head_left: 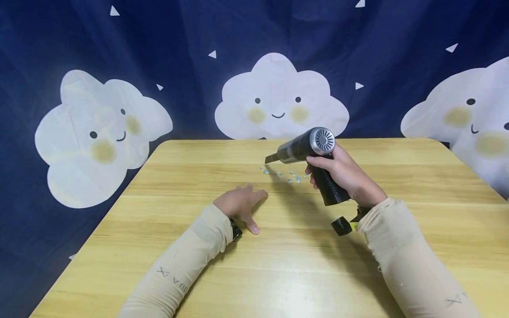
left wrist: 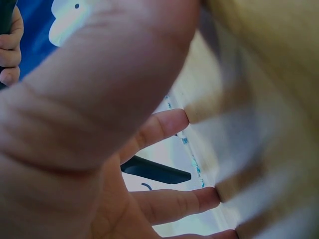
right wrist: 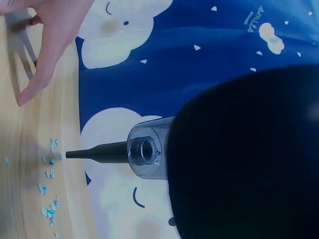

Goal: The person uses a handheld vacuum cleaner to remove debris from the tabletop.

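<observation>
My right hand (head_left: 350, 174) grips the handle of a black handheld vacuum cleaner (head_left: 296, 149) with a silver vented end. Its narrow black nozzle (right wrist: 107, 152) points down and left, the tip just over small blue scraps (head_left: 298, 179) strewn across the table. A clear dust chamber (right wrist: 149, 169) shows behind the nozzle in the right wrist view. Nearer the viewer and left of the scraps, my left hand (head_left: 240, 202) holds nothing. Its fingers (left wrist: 174, 205) are spread, with fingertips on the tabletop in the left wrist view.
The wooden table (head_left: 262, 274) runs back to a dark blue curtain (head_left: 191, 26) printed with white clouds. A black wrist device (head_left: 342, 225) hangs below the right wrist, and another black strap piece (head_left: 236, 230) sits at the left wrist.
</observation>
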A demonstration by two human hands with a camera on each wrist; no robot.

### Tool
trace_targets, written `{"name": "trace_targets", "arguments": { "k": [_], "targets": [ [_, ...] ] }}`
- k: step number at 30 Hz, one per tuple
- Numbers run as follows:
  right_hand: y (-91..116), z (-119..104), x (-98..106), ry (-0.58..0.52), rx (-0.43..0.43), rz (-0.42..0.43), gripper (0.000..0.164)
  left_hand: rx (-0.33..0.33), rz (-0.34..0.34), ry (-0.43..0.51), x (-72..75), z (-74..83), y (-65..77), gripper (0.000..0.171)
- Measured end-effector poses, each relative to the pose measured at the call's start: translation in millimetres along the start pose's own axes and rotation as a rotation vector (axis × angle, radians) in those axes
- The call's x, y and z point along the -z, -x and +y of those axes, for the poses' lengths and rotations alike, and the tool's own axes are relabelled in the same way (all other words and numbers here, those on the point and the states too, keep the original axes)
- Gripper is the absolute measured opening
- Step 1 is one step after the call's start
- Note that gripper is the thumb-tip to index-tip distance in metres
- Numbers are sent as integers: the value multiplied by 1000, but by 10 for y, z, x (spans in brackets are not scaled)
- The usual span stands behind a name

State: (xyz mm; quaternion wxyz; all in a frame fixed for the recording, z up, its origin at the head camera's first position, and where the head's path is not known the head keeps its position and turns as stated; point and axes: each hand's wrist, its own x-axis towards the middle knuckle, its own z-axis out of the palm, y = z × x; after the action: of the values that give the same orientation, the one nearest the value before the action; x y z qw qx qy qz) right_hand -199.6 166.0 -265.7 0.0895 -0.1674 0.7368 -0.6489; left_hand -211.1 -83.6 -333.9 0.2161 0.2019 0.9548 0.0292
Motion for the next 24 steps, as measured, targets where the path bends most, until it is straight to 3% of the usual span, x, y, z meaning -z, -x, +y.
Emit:
{"name": "trace_targets", "arguments": {
  "k": [24],
  "targets": [
    [-18,8,5,13,3,-13,46,-12,9,8,-9,-23,-1,102]
  ]
}}
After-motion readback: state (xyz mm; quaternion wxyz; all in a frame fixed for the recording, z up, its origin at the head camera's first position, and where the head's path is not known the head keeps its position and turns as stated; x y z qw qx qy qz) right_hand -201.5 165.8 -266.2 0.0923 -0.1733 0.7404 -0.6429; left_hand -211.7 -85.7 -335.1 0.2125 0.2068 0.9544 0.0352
